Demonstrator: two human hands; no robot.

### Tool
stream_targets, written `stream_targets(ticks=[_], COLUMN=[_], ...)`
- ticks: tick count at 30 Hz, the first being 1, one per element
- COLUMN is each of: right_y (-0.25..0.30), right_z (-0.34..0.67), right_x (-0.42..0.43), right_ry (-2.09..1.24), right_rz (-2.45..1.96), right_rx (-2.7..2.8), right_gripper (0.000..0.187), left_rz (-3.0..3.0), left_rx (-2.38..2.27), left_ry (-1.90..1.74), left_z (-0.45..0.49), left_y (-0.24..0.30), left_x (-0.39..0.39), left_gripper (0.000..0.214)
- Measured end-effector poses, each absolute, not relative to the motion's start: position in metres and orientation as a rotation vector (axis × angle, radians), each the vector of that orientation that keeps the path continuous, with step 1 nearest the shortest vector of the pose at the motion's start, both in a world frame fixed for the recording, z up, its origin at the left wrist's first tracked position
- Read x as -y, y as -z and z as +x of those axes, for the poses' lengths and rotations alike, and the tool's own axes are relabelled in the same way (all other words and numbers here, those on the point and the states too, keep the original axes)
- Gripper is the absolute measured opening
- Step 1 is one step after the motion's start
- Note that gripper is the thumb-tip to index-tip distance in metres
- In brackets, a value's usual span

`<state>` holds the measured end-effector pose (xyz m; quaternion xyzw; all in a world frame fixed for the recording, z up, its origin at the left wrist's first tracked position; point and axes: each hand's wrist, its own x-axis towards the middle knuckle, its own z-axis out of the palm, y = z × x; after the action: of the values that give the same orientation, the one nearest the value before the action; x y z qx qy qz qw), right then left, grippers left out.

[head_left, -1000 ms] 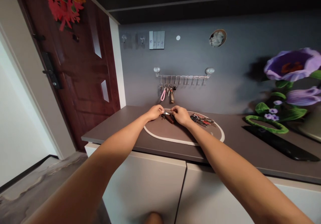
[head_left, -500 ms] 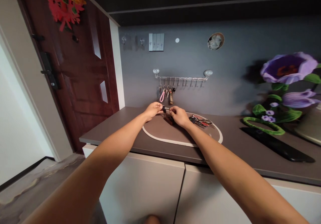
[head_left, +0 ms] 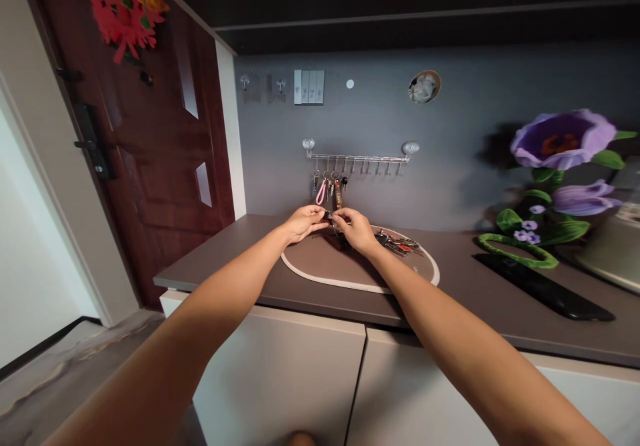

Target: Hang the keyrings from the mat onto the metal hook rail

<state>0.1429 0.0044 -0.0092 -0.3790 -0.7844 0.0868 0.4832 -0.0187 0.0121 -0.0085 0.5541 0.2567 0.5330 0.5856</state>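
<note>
Over an oval brown mat point(head_left: 320, 263) with a pale rim, both of my hands meet around a small key point(head_left: 328, 215) with a black head. My left hand point(head_left: 305, 223) pinches its black end between thumb and fingers. From the other side, my right hand point(head_left: 353, 229) is closed in a pinch at the metal end; fingers partly hide what they grip. Just below lies or hangs a dark reddish-brown piece, mostly covered by my right hand. To the right of that hand, a pile of keys point(head_left: 403, 245) with a red tag rests on the mat.
A clear hook rail point(head_left: 360, 159) on the wall carries several key sets, one with a pink strap point(head_left: 321, 191). On the counter's right side are a long black object point(head_left: 545, 287) and purple fabric flowers point(head_left: 560, 141). A dark red door point(head_left: 165, 146) stands left.
My hands have drawn closer together, with the gap at the key's metal part now mostly covered by fingers. The view has shifted slightly.
</note>
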Motion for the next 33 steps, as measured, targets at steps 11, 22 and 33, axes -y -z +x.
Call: stream_targets(ticks=[11,22,33], right_y=[0.0090,0.0102,0.0105], right_z=[0.1441,0.1434,0.1489], right_x=[-0.0040,-0.0072,-0.0090], right_ry=[-0.201,-0.424,-0.494], right_rz=[-0.983,-0.878,-0.883], right_rx=[1.941,1.818,1.697], right_gripper=[0.020,0.026,0.025], left_rz=[1.371,1.361,1.633], left_rx=[-0.608,-0.624,-0.947], left_ry=[-1.196,-1.179,-1.314], left_z=[-0.0176,-0.0177,-0.0151], left_y=[0.0103,0.0067,0.0130], left_x=[-0.0123,-0.0095,-0.0141], left_gripper=[0.011,0.015,0.024])
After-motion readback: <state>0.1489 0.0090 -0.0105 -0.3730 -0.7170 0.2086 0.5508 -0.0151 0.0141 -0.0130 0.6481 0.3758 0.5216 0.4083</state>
